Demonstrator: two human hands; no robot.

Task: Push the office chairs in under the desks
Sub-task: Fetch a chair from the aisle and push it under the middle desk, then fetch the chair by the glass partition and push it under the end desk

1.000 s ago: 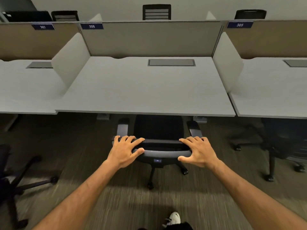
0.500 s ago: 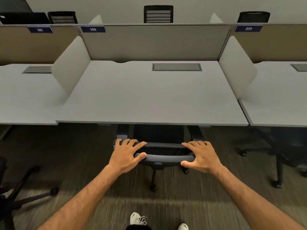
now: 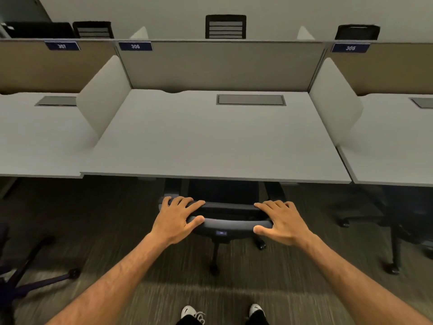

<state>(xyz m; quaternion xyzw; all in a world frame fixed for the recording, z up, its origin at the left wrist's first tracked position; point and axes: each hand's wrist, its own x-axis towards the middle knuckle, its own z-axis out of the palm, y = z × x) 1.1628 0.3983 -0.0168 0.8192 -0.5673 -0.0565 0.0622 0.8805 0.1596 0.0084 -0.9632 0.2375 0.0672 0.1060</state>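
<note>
Three pale grey worktops run side by side. The middle worktop (image 3: 210, 137) carries a small blue sign reading 306 (image 3: 135, 46) on its back partition (image 3: 220, 64); the neighbours are marked 307 (image 3: 62, 46) and 305 (image 3: 350, 48). Two white side dividers (image 3: 103, 95) fence the middle bay, and each worktop has one grey cable hatch (image 3: 250, 99) set into it. Nothing lies on the surfaces.

The office chair (image 3: 226, 221) is black with a grey top rail on its backrest. Its seat and both armrests sit under the front edge of the middle worktop, while the backrest and castor base (image 3: 214, 266) stand out on the dark carpet (image 3: 98, 219).

The left hand (image 3: 178, 219) holds the left end of the rail, fingers draped over the top, thumb pressed on the near face. The right hand (image 3: 281, 221) holds the right end the same way.

A second black chair (image 3: 396, 231) stands partly under the right-hand worktop, and a third chair's base (image 3: 35, 277) pokes in at the left edge. Three more chair backs (image 3: 225, 26) rise beyond the partitions. Two white shoes (image 3: 191, 311) show at the bottom.
</note>
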